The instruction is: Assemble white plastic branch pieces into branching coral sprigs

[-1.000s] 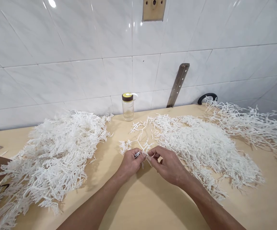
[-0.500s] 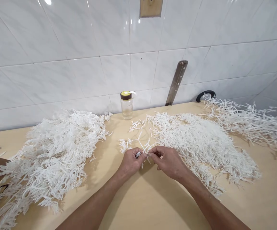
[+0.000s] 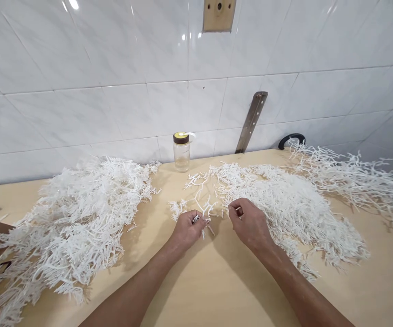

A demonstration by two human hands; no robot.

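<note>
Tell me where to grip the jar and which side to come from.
Take the jar around its clear body, below the dark cap, probably best from the near side. It stands upright, the tiled wall rises behind it, and a white strap juts rightward at the cap.

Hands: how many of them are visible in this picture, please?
2. The left hand holds white sprigs near the middle, below the jar in the picture; the right hand is apart, before a white heap. No other shows.
</note>
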